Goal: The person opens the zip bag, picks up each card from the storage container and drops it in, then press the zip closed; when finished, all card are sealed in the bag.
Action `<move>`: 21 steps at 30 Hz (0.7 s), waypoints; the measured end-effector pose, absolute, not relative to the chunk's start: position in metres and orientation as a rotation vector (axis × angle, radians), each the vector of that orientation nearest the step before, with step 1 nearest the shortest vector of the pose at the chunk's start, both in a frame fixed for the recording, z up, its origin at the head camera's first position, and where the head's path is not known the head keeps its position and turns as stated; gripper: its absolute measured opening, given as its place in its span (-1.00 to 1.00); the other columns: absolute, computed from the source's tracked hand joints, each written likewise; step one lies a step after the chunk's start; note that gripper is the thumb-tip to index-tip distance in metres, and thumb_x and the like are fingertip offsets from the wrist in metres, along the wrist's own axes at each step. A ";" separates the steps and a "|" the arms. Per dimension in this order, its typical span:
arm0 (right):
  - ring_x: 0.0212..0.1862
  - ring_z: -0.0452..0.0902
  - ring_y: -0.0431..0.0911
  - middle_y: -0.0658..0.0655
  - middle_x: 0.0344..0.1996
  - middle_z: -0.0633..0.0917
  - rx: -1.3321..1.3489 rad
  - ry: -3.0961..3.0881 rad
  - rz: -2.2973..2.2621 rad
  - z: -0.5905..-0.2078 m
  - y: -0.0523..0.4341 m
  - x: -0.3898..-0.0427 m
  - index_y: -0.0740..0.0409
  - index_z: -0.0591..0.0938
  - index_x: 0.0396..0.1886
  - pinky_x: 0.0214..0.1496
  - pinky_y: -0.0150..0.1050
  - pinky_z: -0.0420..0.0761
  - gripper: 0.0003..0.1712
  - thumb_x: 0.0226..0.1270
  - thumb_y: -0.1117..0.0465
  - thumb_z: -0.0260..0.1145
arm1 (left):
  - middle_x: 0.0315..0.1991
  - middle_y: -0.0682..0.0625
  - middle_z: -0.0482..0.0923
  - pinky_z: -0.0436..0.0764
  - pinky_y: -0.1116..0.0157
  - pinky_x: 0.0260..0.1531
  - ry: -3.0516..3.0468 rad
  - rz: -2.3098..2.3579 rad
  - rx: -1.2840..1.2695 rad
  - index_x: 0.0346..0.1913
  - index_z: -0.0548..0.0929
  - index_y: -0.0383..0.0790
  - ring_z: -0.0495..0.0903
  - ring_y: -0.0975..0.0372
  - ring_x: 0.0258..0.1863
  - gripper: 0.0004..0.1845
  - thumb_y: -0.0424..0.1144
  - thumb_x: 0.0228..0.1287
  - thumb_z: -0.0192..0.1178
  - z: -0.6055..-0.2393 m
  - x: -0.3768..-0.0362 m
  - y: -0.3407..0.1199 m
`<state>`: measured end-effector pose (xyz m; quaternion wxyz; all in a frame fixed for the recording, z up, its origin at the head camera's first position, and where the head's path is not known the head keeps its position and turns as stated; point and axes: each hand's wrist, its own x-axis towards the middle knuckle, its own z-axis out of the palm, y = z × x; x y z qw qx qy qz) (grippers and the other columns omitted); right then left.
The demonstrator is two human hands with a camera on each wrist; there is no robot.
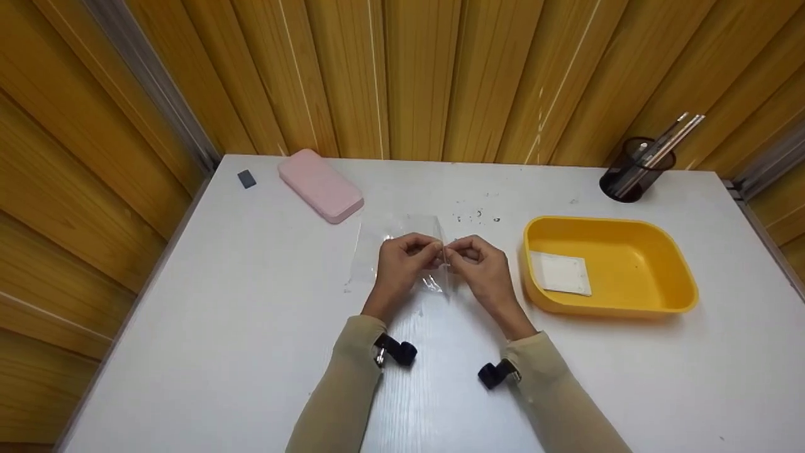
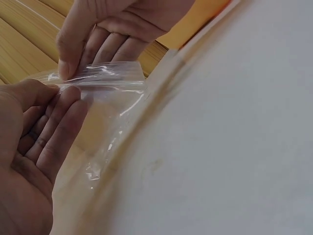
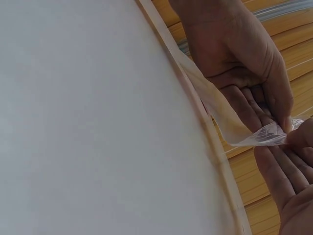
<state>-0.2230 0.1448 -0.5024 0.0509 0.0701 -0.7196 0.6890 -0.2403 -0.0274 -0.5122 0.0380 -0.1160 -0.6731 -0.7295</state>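
Clear plastic bag [image 1: 402, 251] held above tabletop [image 1: 251, 302] at frame centre, top edge pinched by left hand [image 1: 402, 264] and right hand [image 1: 481, 267]; fingers [image 2: 66, 68] closed on opposite lips, likely so mouth can be parted.

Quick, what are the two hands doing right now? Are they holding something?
Left hand: pinching the top edge of the clear plastic bag.
Right hand: pinching the same edge of the bag, right beside the left.

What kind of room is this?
Probably a small work desk in a wood-panelled booth: a white table carries a black pen holder, a yellow tray and a pink case.
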 end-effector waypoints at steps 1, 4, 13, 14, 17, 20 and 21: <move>-0.15 0.81 -0.07 0.31 -0.22 0.82 0.214 -2.203 2.081 -0.503 0.145 -0.223 0.41 0.74 -0.14 -0.13 -0.25 0.78 -0.88 0.40 0.41 0.46 | -0.35 -0.16 0.79 0.81 0.18 -0.27 -2.067 -2.229 -0.354 -0.17 0.79 -0.47 0.80 0.16 -0.37 -0.92 -0.45 0.41 0.38 -0.512 -0.240 -0.028; -0.18 0.81 -0.08 0.28 -0.23 0.83 0.229 -2.242 2.022 -0.503 0.145 -0.222 0.36 0.78 -0.14 -0.15 -0.30 0.76 -0.88 0.39 0.38 0.49 | -0.36 -0.17 0.79 0.81 0.17 -0.26 -2.069 -2.219 -0.355 -0.18 0.79 -0.47 0.80 0.15 -0.38 -0.91 -0.45 0.40 0.39 -0.512 -0.240 -0.028; -0.26 0.81 -0.13 0.26 -0.27 0.84 0.258 -2.265 1.927 -0.503 0.144 -0.223 0.40 0.80 -0.22 -0.23 -0.36 0.74 -0.91 0.37 0.40 0.50 | -0.34 -0.15 0.80 0.81 0.18 -0.27 -2.094 -2.216 -0.339 -0.17 0.79 -0.46 0.80 0.15 -0.37 -0.92 -0.46 0.41 0.37 -0.513 -0.240 -0.028; -0.26 0.81 -0.13 0.26 -0.27 0.84 0.258 -2.256 1.936 -0.504 0.144 -0.223 0.41 0.79 -0.22 -0.23 -0.36 0.75 -0.91 0.37 0.41 0.50 | -0.34 -0.15 0.80 0.81 0.18 -0.27 -2.093 -2.220 -0.339 -0.17 0.79 -0.46 0.80 0.14 -0.37 -0.92 -0.46 0.41 0.37 -0.513 -0.239 -0.027; -0.28 0.81 -0.13 0.27 -0.29 0.83 0.244 -2.242 1.944 -0.505 0.145 -0.223 0.43 0.78 -0.24 -0.24 -0.35 0.75 -0.91 0.37 0.43 0.47 | -0.33 -0.15 0.80 0.81 0.17 -0.26 -2.093 -2.219 -0.358 -0.18 0.79 -0.46 0.81 0.12 -0.35 -0.92 -0.46 0.41 0.37 -0.512 -0.239 -0.027; -0.31 0.80 -0.13 0.27 -0.31 0.83 0.226 -2.241 1.952 -0.506 0.146 -0.223 0.45 0.76 -0.23 -0.26 -0.32 0.76 -0.90 0.37 0.42 0.44 | -0.34 -0.15 0.79 0.81 0.16 -0.25 -2.088 -2.211 -0.398 -0.18 0.78 -0.47 0.81 0.11 -0.34 -0.92 -0.46 0.42 0.36 -0.512 -0.240 -0.027; -0.32 0.79 -0.13 0.27 -0.31 0.83 0.217 -2.241 1.958 -0.506 0.146 -0.223 0.45 0.76 -0.23 -0.26 -0.31 0.76 -0.90 0.37 0.42 0.44 | -0.34 -0.15 0.79 0.81 0.16 -0.25 -2.087 -2.209 -0.408 -0.18 0.77 -0.48 0.81 0.11 -0.35 -0.92 -0.47 0.42 0.35 -0.512 -0.240 -0.027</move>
